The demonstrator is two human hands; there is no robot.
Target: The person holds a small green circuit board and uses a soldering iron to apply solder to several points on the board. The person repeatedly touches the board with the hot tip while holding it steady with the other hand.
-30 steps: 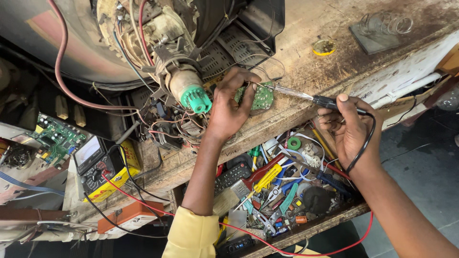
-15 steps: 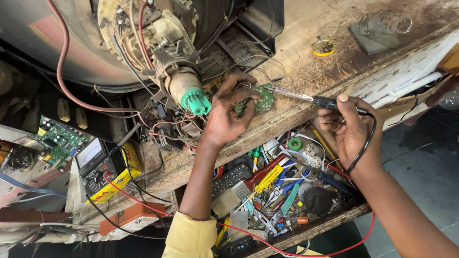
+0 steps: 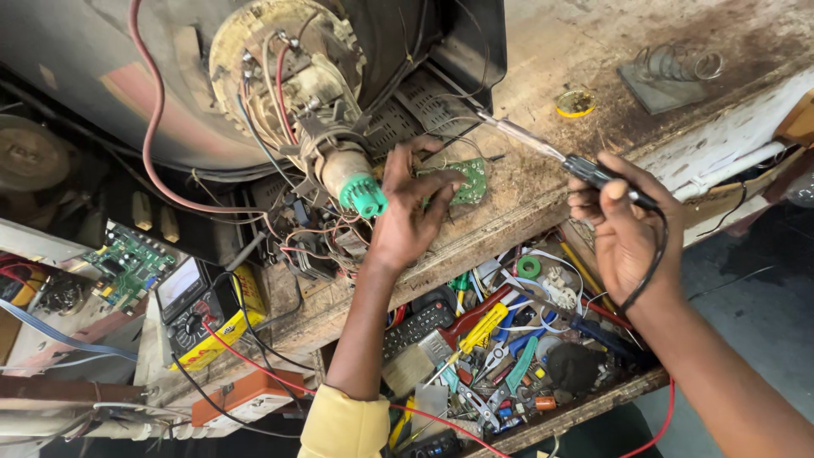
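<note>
My left hand (image 3: 411,212) holds a small green circuit board (image 3: 466,179) on the worn wooden bench (image 3: 585,51), right beside the green socket (image 3: 365,196) on the neck of a picture tube (image 3: 170,76). My right hand (image 3: 623,225) grips the black handle of a soldering iron (image 3: 543,146). The iron's metal tip points up and left, lifted a little above and behind the board. The iron's cord runs down past my right wrist.
An open drawer (image 3: 585,411) below the bench edge is crammed with screwdrivers, pliers, a remote and wire. A yellow multimeter (image 3: 203,309) with red and black leads lies at left, near a green circuit board (image 3: 127,263). A coiled wire stand (image 3: 670,72) and a small yellow tin (image 3: 576,103) sit at the back.
The soldering iron tip has lifted away from the small board, up and to the right. My left hand has shifted its fingers on the board.
</note>
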